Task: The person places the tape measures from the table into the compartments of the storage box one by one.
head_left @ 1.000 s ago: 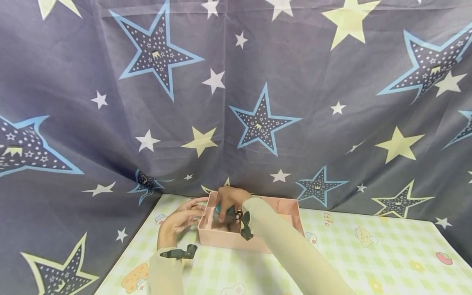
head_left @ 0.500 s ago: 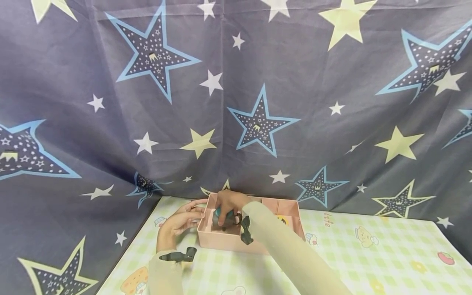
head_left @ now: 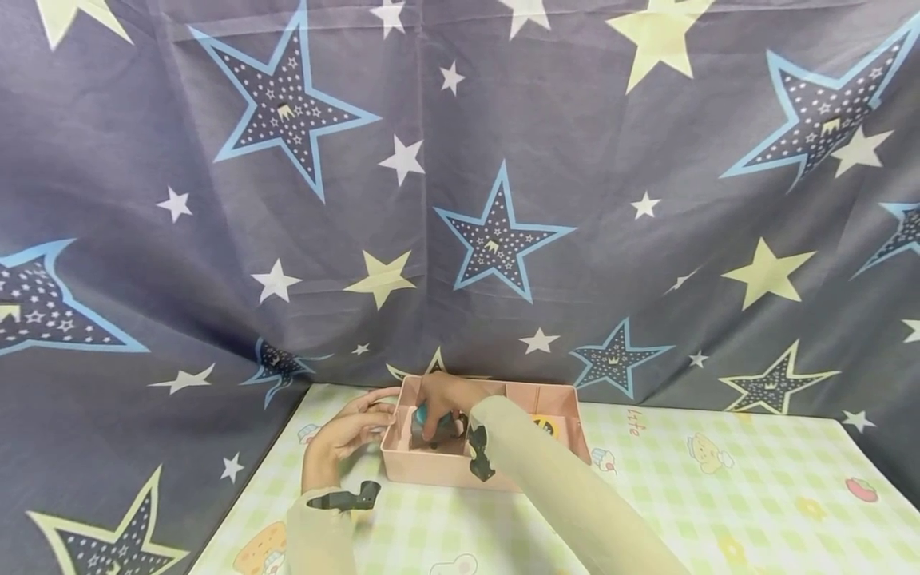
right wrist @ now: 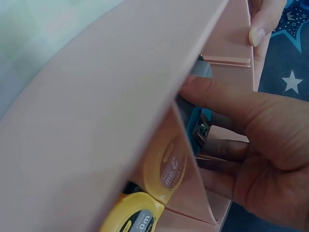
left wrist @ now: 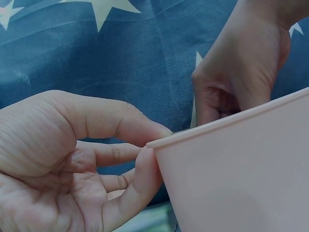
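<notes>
A pink divided box (head_left: 431, 467) stands on the table against the curtain. At its left end my left hand (head_left: 348, 431) pinches the rim corner between thumb and fingers, as the left wrist view shows up close. My right hand (head_left: 449, 399) reaches down into the left compartment from above. It grips a teal and dark grey tape measure (right wrist: 195, 128), thumb on one side and fingers on the other, with a metal end hook showing. The fingers hide much of its body. A divider (right wrist: 186, 169) stands close beside the held tape measure.
A yellow tape measure (right wrist: 135, 215) lies in the neighbouring compartment, its reflection showing on the divider. My right sleeve (head_left: 568, 487) crosses over the box's front wall. A checked cloth (head_left: 711, 503) covers the table, and a star-patterned curtain (head_left: 496, 335) hangs right behind the box.
My right hand has sunk slightly lower in the left compartment with the teal tape measure. The yellow tape measure shows more beyond my sleeve. My left hand keeps its place at the rim.
</notes>
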A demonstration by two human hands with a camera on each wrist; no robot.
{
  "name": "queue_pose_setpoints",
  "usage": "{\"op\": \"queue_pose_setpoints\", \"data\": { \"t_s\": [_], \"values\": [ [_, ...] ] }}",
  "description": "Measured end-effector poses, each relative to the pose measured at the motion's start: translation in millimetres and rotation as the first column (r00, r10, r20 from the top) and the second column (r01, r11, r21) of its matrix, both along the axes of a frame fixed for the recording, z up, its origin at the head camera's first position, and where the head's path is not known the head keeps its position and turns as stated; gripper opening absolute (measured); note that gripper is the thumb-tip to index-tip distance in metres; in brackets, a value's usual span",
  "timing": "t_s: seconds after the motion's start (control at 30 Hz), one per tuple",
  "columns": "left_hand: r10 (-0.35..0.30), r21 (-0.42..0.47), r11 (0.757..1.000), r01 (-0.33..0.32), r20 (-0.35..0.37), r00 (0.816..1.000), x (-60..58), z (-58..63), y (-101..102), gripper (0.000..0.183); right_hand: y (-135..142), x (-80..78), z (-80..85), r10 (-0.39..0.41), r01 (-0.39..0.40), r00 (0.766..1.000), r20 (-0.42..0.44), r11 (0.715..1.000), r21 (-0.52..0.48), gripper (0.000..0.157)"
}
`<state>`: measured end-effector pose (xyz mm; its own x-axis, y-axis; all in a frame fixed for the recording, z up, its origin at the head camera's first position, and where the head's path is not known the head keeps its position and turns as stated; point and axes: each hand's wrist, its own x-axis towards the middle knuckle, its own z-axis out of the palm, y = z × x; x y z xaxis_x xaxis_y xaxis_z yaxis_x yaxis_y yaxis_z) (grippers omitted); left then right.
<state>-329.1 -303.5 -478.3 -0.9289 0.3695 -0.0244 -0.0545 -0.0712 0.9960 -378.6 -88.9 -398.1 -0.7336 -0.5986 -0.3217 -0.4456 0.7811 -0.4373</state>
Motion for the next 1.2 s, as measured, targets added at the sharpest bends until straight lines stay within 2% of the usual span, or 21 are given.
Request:
{"op": "queue_pose_setpoints", "data": {
  "t_s": [0.37, 0.6, 0.8, 1.0, 1.2],
  "values": [
    [-0.022, 0.045, 0.999, 0.022, 0.015, 1.0, 9.2, -2.6, 3.6, 0.073, 0.3, 7.2, -5.2, 0.031, -0.021, 0.993, -0.114, 0.996, 0.088, 0.064],
    [-0.02, 0.041, 0.999, 0.019, 0.013, 1.0, 5.7, -2.5, 2.0, 0.072, -2.8, 4.9, -5.7, 0.063, -0.043, 0.984, -0.168, 0.992, 0.118, 0.063],
    [-0.014, 0.018, 1.0, 0.014, -0.001, 1.0, 2.9, -0.8, 0.5, 0.072, -5.4, 1.9, -3.1, 0.093, -0.054, 0.965, -0.245, 0.986, 0.161, 0.052],
    [-0.005, 0.013, 1.0, 0.004, 0.023, 1.0, 2.4, -1.8, 0.4, 0.071, -6.5, 2.6, -0.4, 0.072, -0.032, 0.971, -0.229, 0.984, 0.174, 0.056],
    [0.0, 0.015, 1.0, 0.0, 0.008, 1.0, 1.5, 0.2, -0.5, 0.07, -9.3, -0.3, 2.3, 0.098, -0.037, 0.96, -0.263, 0.974, 0.225, 0.057]
  ]
}}
